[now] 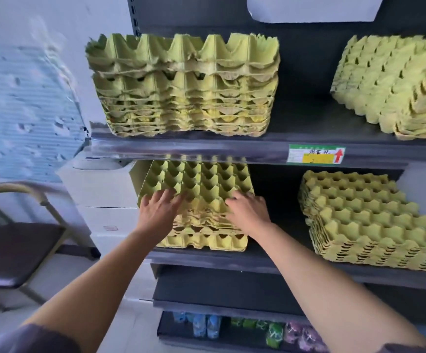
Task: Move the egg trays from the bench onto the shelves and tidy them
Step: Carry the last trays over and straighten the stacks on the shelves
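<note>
your left grip [159, 210] lies flat on the front left corner of the tray stack [199, 184], fingers spread, clasping nothing. your right grip [249, 212] lies on the front right of the same top tray, fingers extended, clasping nothing. the stack sits under both grips at the left end of the middle shelf [207, 261]. its top tray is not squared with those beneath. a second stack [369, 220] sits on the same shelf, well to the right of your right grip. the upper shelf [207, 146], above both grips, carries a third stack [181, 85] directly above them and a fourth stack [395, 87] up and to the right. a price label [316, 154] is on that shelf's edge.
</note>
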Tool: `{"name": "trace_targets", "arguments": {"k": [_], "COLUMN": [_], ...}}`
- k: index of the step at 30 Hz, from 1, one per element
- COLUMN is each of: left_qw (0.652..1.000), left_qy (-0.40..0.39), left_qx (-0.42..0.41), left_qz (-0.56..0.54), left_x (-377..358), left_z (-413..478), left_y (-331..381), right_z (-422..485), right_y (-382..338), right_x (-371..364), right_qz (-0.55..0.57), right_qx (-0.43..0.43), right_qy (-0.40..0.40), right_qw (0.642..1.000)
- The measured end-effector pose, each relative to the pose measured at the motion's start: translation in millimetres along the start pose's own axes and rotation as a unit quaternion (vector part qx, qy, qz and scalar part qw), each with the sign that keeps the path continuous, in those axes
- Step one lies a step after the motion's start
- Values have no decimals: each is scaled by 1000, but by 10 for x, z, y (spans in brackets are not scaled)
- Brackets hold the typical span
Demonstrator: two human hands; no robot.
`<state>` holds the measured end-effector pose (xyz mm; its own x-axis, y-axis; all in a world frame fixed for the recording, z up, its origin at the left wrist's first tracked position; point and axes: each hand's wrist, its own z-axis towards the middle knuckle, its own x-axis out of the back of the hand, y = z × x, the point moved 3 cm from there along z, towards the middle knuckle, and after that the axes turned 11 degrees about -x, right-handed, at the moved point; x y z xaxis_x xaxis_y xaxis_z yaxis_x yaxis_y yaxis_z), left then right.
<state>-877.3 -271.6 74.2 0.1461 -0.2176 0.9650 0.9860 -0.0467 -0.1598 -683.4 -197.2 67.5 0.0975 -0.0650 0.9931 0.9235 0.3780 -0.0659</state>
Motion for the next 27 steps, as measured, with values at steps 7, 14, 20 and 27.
{"name": "trace_targets", "arguments": {"k": [7,14,20,27], "left_qw": [998,995,994,991], "left_qy": [17,-77,-91,-100], "left_qx": [-59,-65,-50,-80], "left_qz": [7,-12,-37,-47], "left_x": [18,-90,-200,-264], "left_z": [212,243,306,297], "left_y": [-124,-150,-61,-111], "right_z": [41,41,47,39], "right_y": [15,6,12,17], "right_x": [128,-5,-72,-94], "right_qz": [32,-23,-13,-23], "right_qx": [3,5,-7,-11], "right_qy": [3,-78,-69,-86], "right_qw": [999,997,998,996]}}
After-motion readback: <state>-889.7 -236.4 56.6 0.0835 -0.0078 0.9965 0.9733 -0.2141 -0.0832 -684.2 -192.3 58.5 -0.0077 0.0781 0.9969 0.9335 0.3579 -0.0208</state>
